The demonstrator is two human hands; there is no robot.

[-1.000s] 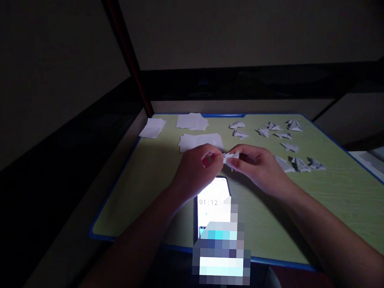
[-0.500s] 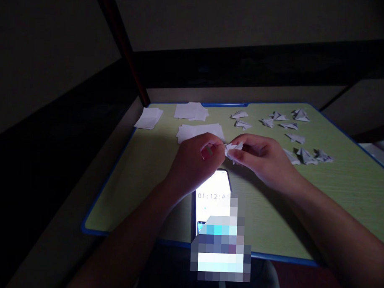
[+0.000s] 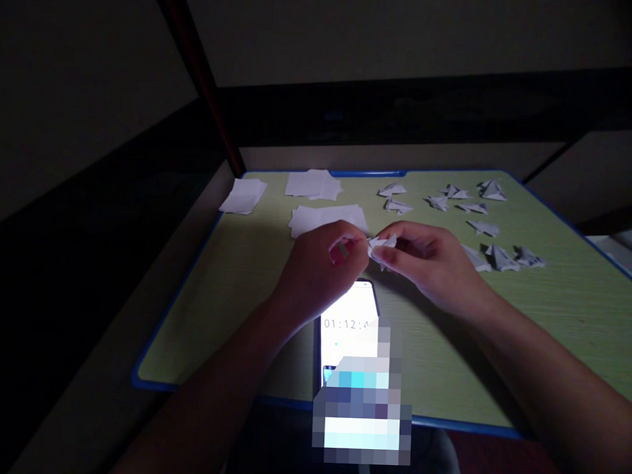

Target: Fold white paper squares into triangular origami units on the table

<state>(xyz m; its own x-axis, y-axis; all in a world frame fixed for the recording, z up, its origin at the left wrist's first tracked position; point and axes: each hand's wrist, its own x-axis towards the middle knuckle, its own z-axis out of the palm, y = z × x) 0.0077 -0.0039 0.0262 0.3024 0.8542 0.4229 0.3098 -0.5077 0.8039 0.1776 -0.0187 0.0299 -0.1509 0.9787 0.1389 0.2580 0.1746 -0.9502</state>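
Note:
A small piece of folded white paper [image 3: 384, 245] is held up between my two hands, above the middle of the table. My left hand [image 3: 328, 261] pinches its left end with the fingertips. The thumb and fingers of my right hand [image 3: 429, 258] close on its right side. Fingers cover much of the paper, so its full shape is hidden. Below my hands lies a phone [image 3: 346, 335] with a bright screen showing timer digits. Just behind my left hand is a stack of white paper sheets [image 3: 327, 215], partly covered by it.
Several folded paper pieces [image 3: 483, 227] are spread over the right and back of the green table [image 3: 230, 317], which has a blue rim. Two more paper stacks, one at the far left [image 3: 243, 196] and one at the back [image 3: 312, 184], lie flat. A pixelated patch covers the phone's lower part.
Almost nothing differs. Both hands keep their grip on the folded paper, and the whole view has shifted very slightly.

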